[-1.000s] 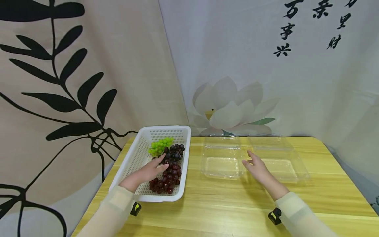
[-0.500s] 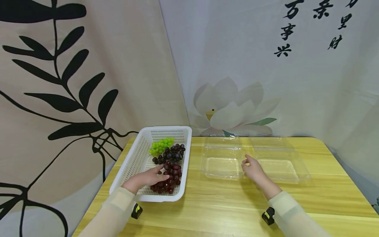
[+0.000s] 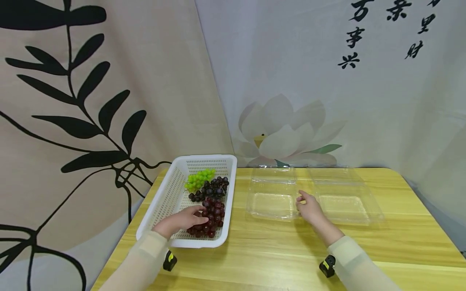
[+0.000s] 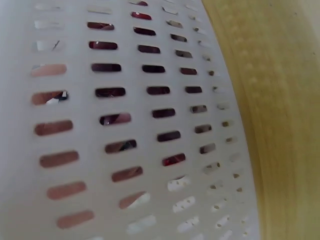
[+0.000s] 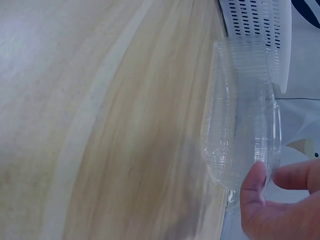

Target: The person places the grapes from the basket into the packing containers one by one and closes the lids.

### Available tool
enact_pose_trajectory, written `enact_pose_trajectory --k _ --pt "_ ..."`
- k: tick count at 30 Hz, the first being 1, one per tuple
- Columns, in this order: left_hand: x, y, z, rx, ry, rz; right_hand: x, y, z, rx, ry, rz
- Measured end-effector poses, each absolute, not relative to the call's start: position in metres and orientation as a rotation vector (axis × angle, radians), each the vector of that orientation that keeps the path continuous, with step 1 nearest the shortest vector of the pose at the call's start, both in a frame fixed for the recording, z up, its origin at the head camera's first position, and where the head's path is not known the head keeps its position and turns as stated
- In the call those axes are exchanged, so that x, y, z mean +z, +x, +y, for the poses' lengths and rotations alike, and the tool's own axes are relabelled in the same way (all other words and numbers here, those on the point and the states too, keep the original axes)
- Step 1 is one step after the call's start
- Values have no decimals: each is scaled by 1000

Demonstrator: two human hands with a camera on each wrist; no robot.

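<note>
The left hand (image 3: 181, 220) lay inside the basket (image 3: 165, 199), fingers curled onto the red grapes (image 3: 211, 218) at its near end; whether they truly pinched the bunch could not be told. Dark grapes (image 3: 212, 188) and green grapes (image 3: 198, 179) sat at twelve o'clock from it. At three o'clock of the basket, the right hand (image 3: 309, 208) pinched the near right corner of a clear box (image 3: 271, 201) between thumb and fingers; a second box (image 3: 346, 202) stood just beside, on the table (image 3: 269, 258).

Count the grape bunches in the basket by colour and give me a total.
Green grape bunch: 1
Dark purple-black grape bunch: 1
Red grape bunch: 1, under the left hand
Total: 3 bunches in the white basket
</note>
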State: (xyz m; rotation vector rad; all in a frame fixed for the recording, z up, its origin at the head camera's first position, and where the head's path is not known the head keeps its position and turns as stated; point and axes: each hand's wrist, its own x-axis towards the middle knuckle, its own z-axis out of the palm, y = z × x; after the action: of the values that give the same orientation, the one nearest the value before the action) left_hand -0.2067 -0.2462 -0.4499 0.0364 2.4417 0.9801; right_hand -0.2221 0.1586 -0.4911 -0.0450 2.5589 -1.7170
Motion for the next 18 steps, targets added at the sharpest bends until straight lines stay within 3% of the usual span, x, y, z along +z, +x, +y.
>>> enact_pose_trajectory --k 18 --pt "-451 -204 -253 1098 131 2386 -492 -226 154 -1654 70 2536"
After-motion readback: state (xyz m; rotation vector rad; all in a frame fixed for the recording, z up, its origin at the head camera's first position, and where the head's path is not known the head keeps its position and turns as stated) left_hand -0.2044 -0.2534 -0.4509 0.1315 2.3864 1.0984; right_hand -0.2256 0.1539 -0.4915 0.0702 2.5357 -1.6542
